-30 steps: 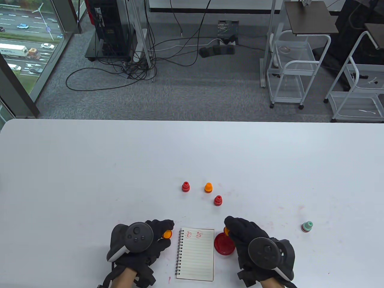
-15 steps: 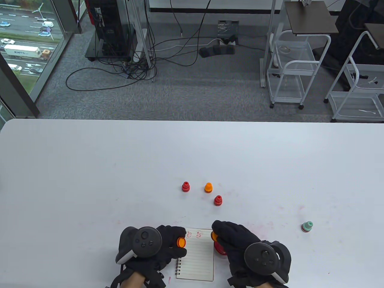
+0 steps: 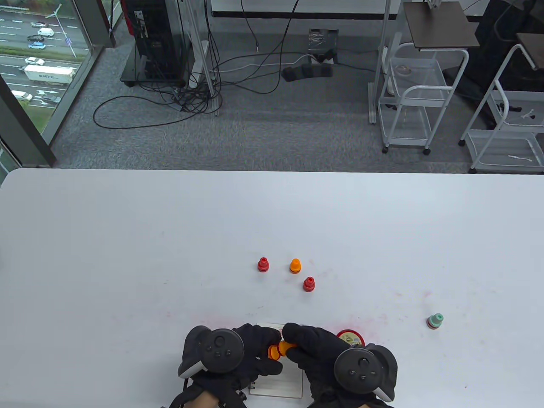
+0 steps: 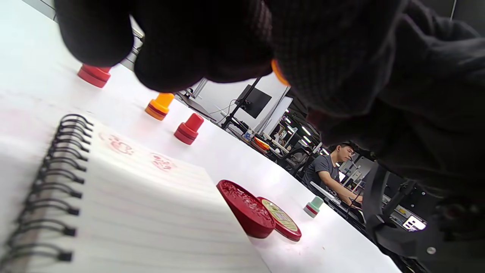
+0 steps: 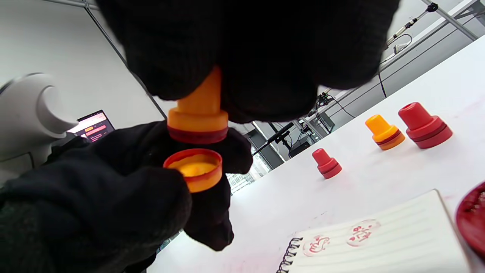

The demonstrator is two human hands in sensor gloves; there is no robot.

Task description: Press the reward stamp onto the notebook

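Over the spiral notebook (image 3: 276, 384), my right hand (image 3: 293, 340) pinches an orange reward stamp (image 5: 199, 117) by its handle, face down. My left hand (image 3: 265, 345) grips the stamp's orange cap (image 5: 194, 168), open side up, just under the stamp's face. Stamp and cap nearly meet in the table view, where the cap (image 3: 274, 352) shows between the gloves. The notebook (image 5: 379, 242) carries two red prints on its top line. The hands hide most of the page from above.
A red ink pad (image 4: 246, 206) lies open right of the notebook, its lid (image 3: 350, 338) beside it. Further back stand two red stamps (image 3: 263, 264) (image 3: 309, 284) and an orange one (image 3: 295, 266). A green stamp (image 3: 434, 321) stands far right.
Both hands have come together over the notebook, bringing cap and stamp close. The right hand left the ink pad, moving left with the stamp.
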